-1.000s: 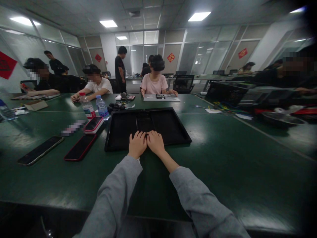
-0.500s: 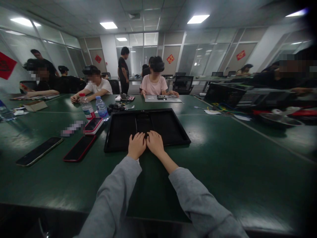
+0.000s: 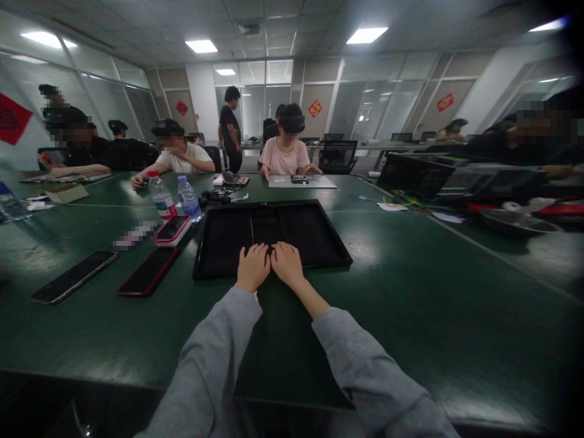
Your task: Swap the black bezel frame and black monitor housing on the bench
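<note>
A shallow black rectangular shell [image 3: 228, 240], like a monitor's back cover, lies on the green table with its raised rim upward. A recessed strip runs through its middle. My left hand [image 3: 253, 267] rests on the near edge of the shell, left of centre, fingers laid forward over the rim. Close beside it, my right hand [image 3: 286, 265] rests on the same edge with its fingers stretched over the rim. The fingertips point toward the middle strip. Neither hand visibly lifts the shell.
Left of the shell lie a red-edged phone [image 3: 148, 272], another phone [image 3: 75, 277], and a pink-framed phone on a white box [image 3: 173, 232]. Two bottles [image 3: 189, 201] stand behind, near black cables [image 3: 216, 198]. Metal casings [image 3: 483, 185] and a bowl [image 3: 520, 222] are at right. Several people sit around.
My hands and the shell stay in place; the view shifts only slightly. Across the table, a person in white has raised one hand toward the face.
</note>
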{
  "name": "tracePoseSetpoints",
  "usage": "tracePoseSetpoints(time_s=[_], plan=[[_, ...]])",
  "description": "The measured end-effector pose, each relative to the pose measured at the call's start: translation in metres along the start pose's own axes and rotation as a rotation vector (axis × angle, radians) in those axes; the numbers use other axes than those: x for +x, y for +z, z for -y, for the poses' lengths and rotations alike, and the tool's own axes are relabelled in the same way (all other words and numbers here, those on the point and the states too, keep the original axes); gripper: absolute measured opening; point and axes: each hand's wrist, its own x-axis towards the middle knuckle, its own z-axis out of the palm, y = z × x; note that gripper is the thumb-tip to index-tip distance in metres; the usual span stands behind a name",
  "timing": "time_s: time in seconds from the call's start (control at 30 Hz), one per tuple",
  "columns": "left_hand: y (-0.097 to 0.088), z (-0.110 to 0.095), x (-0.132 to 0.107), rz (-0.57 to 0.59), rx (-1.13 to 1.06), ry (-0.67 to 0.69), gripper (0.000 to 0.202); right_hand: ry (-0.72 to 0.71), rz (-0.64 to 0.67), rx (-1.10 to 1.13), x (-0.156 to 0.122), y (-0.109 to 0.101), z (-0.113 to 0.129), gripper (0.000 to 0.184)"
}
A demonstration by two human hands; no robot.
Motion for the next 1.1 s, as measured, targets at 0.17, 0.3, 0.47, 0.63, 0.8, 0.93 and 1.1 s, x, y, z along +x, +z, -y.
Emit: tracePoseSetpoints(time_s=[0.17,0.3,0.47,0.63,0.8,0.93,1.1], plan=[[0.0004,0.0000,0.0005,0.001,-0.004,-0.001,0.045,-0.007,-0.006,0.006,-0.0004,-0.0011,0.0003,0.032],[0.0007,0.0005,0.0005,0.003,-0.011,-0.004,0.045,-0.002,-0.006,0.006,-0.0004,-0.0009,0.0005,0.032],[0.0031,0.0019,0.0008,-0.003,-0.019,0.004,0.045,-0.004,0.011,0.007,-0.0002,-0.0003,0.0000,0.035],[0.0047,0.0020,0.0012,-0.005,-0.017,0.005,0.045,-0.005,0.067,-0.012,0.0004,-0.0011,0.0000,0.041],[0.0039,0.0019,0.0010,-0.002,-0.010,0.006,0.045,-0.014,0.072,-0.025,0.0011,-0.0007,-0.0001,0.043],[0.0050,0.0027,0.0006,-0.015,-0.010,0.010,0.046,-0.013,0.068,-0.021,0.0008,0.0001,-0.0005,0.043],[0.0061,0.0038,0.0003,-0.016,-0.010,0.015,0.046,-0.017,0.043,-0.004,0.0002,0.0010,-0.0009,0.042]])
